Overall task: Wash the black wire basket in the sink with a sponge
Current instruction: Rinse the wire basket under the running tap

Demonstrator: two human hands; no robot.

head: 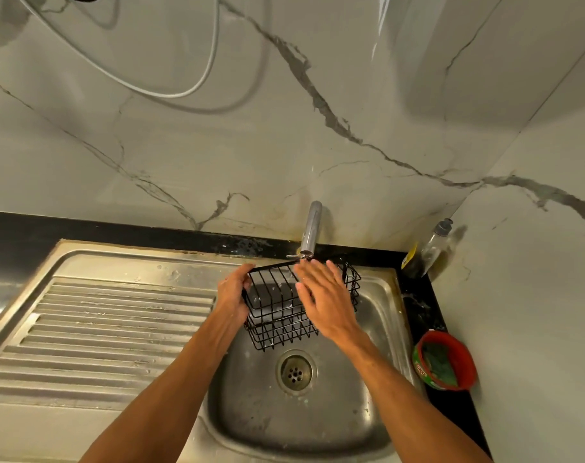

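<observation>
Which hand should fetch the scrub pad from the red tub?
Probably the right hand: it is open and free, and the red tub sits on its side. The left hand grips the basket.

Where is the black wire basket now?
Centre of the head view: the basket hangs over the sink bowl, just under the tap, its left end gripped by the left hand.

A home kitchen: a stainless steel sink [378,315] with ribbed drainboard [110,329] sits in a black bench [428,305] below a chrome tap [311,228] and marble-look wall tiles [217,145]; a squeeze bottle [433,248] and a red tub [466,359] of green scourers stand beside it.
</observation>
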